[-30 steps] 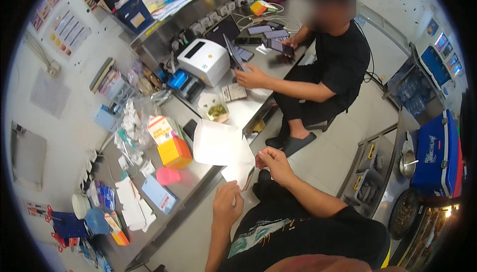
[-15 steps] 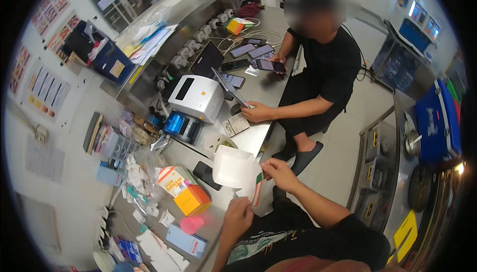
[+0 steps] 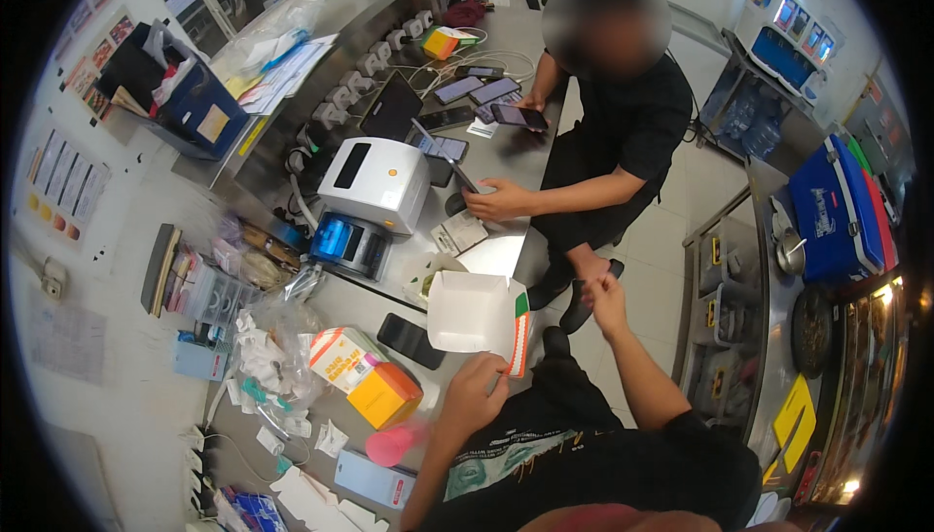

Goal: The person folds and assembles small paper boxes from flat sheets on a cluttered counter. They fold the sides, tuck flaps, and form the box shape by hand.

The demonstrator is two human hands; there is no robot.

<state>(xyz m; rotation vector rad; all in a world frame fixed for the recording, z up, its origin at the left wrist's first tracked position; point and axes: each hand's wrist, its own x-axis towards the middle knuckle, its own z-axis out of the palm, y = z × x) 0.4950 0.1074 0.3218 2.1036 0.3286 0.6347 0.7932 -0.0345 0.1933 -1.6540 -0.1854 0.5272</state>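
Our left hand pinches the open box by its lower corner, beside the phone. Our right hand is apart from it, half curled; whether it holds anything, we cannot tell.

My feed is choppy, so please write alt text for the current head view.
The person's left hand grips the near edge of an open paper box, white inside, while the right hand is clear of it. A dark phone and an orange box lie on the counter to the left; beyond, a seated co-worker holds another phone.
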